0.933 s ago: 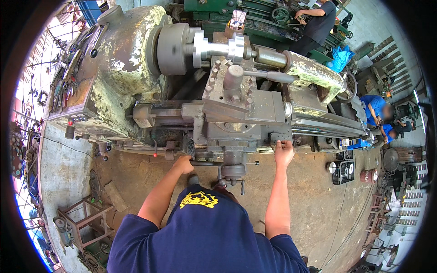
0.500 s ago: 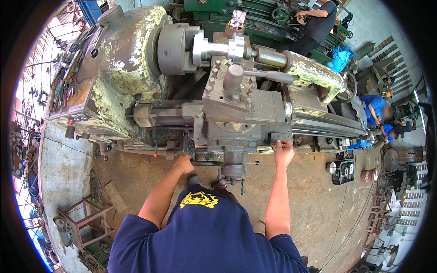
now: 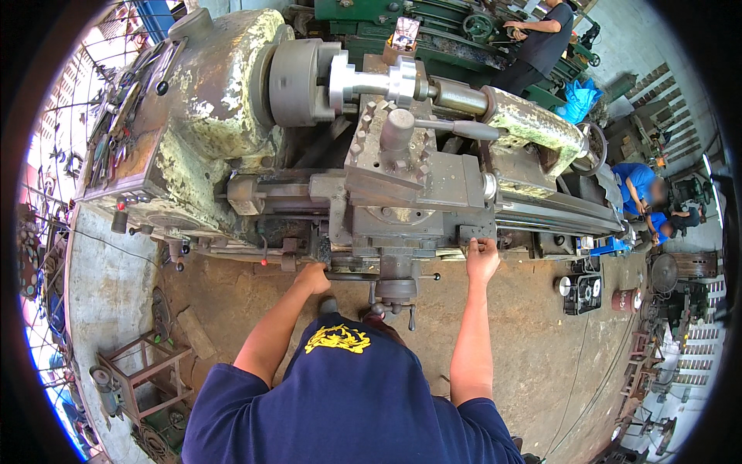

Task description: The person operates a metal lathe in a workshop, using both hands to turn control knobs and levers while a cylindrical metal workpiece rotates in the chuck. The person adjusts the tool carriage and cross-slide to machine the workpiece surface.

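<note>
In front of me stands a metal lathe. Its grey chuck [image 3: 294,83] holds a shiny silver workpiece [image 3: 375,83], a shaft with wider ends, whose right end meets the tailstock [image 3: 533,124]. The tool post [image 3: 397,131] stands just on the near side of the workpiece. My left hand [image 3: 311,278] is closed at the left end of a dark bar [image 3: 352,277], possibly a handwheel seen edge-on; its fingertips are hidden. My right hand [image 3: 483,261] has its fingers curled at the near edge of a dark plate [image 3: 477,232] on the carriage. What they grip is hidden.
Hand tools [image 3: 116,131] lie on the headstock's left top. Behind is a green machine [image 3: 363,35] with a person in dark clothes [image 3: 541,50]. More people in blue [image 3: 635,184] are at the far right. A black crate [image 3: 581,294] stands on the floor [image 3: 533,332].
The chuck's jaws and the silver workpiece show a different rotated position. Both my hands stay where they were, and the carriage has not visibly moved.
</note>
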{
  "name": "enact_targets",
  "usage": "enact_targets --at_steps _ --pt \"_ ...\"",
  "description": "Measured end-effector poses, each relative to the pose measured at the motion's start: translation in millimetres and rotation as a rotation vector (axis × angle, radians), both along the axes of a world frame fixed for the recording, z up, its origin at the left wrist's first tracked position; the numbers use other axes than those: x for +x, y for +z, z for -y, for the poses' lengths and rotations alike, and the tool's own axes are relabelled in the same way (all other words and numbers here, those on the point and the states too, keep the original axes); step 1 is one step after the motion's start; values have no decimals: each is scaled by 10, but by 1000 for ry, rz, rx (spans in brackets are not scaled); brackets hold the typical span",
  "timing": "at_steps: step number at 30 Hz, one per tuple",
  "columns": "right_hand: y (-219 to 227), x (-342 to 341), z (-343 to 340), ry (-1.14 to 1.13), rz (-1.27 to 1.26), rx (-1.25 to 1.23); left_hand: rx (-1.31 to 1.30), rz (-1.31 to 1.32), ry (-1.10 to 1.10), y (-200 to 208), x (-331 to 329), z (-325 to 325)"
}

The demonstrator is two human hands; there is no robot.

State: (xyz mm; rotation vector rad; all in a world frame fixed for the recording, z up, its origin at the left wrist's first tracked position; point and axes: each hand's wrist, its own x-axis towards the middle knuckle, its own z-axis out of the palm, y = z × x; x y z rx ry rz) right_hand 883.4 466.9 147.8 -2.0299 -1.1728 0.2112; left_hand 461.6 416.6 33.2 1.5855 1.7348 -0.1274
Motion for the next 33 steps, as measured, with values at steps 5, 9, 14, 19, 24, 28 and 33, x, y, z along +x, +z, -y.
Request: enact_targets --at_steps 5,9,14,19,24,28,33 --pt "21 -8 1 -11 7 -29 20 -3 5 30 17 -5" --pt "25 -1 -1 -9 -18 -36 -36 -4 15 79 33 -12" --pt "-5 4 -10 -15 -6 -17 -42 -23 27 100 48 -11" --pt "-14 14 -11 -6 -5 -19 -32 -24 -3 56 41 -17" --pt "-3 8 -9 -6 -9 -20 -37 -32 0 60 50 -18" --pt "-8 9 -7 -4 -15 -15 -70 -41 -6 113 64 -31" --pt "-25 17 -3 -3 -6 -23 -100 -48 0 189 84 -39"
